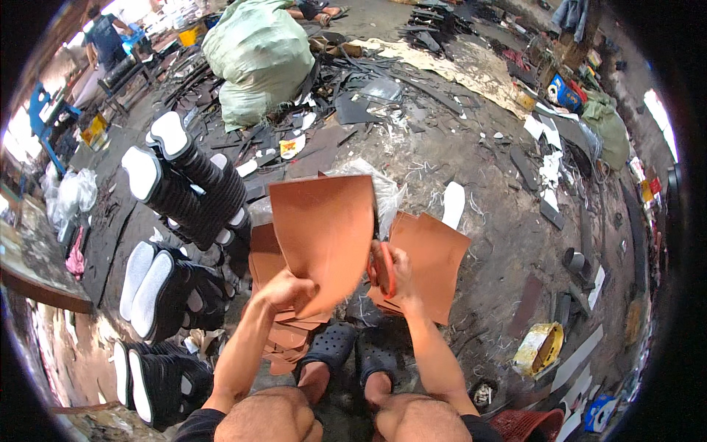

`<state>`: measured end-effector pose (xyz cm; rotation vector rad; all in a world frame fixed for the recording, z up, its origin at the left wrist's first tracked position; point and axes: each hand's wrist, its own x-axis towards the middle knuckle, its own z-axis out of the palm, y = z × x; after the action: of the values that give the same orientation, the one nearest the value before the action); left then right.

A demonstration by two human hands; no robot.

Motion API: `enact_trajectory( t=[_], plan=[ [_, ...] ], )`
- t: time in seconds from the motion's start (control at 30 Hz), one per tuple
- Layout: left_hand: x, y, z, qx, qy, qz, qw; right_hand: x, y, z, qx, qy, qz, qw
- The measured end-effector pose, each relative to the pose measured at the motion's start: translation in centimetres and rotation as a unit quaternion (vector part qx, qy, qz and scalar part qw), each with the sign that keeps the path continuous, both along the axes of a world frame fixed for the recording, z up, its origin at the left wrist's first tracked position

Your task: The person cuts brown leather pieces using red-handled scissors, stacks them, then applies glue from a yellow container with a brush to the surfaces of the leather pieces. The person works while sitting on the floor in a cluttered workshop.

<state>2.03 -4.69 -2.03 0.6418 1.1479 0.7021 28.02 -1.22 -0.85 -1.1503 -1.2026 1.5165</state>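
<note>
My left hand (289, 290) is closed on the lower left edge of an orange-brown sheet (324, 228), held up and slightly bent in front of me. In my right hand (400, 274) are red-handled scissors (387, 267), beside the sheet's right edge. Their blades are mostly hidden, so I cannot tell whether they touch the sheet. Beneath the right hand lies a stack of similar sheets (431, 258). More orange-brown pieces (283, 340) are piled below and behind the held sheet, partly covered by it.
Stacked black soles with white tops (184, 177) stand to my left, with more soles (151, 291) nearer. A large pale green sack (258, 59) sits among black scraps at the back. A yellow container (539, 348) lies right. A person (105, 38) is far left.
</note>
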Motion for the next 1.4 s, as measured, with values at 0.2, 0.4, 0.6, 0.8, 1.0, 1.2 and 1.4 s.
enact_trajectory(
  t=[0.2,0.4,0.6,0.8,1.0,1.2,1.4],
  plan=[
    [-2.3,-1.7,-1.7,0.012,-0.081,0.018,0.996,2.8,0.8,2.5,-0.029,-0.093,0.095,0.991],
    [-3.6,0.1,1.5,0.028,-0.071,-0.047,0.996,5.4,2.0,1.4,0.057,-0.042,0.096,0.993],
    [6.7,3.4,-1.1,0.372,0.053,0.133,0.917,0.9,-0.9,0.9,-0.065,0.095,0.039,0.993],
    [12.2,7.0,2.5,0.222,-0.131,0.346,0.902,-1.8,-1.4,1.7,0.021,0.020,0.002,1.000],
    [10.6,5.5,1.8,0.241,-0.124,0.333,0.903,0.0,-1.4,1.5,-0.003,-0.009,0.043,0.999],
    [9.3,3.8,2.1,0.260,0.002,0.296,0.919,-1.2,0.2,2.4,-0.021,-0.018,0.060,0.998],
    [9.4,3.1,2.0,0.188,0.010,0.287,0.939,-2.0,0.2,0.8,0.025,-0.085,0.001,0.996]
  ],
)
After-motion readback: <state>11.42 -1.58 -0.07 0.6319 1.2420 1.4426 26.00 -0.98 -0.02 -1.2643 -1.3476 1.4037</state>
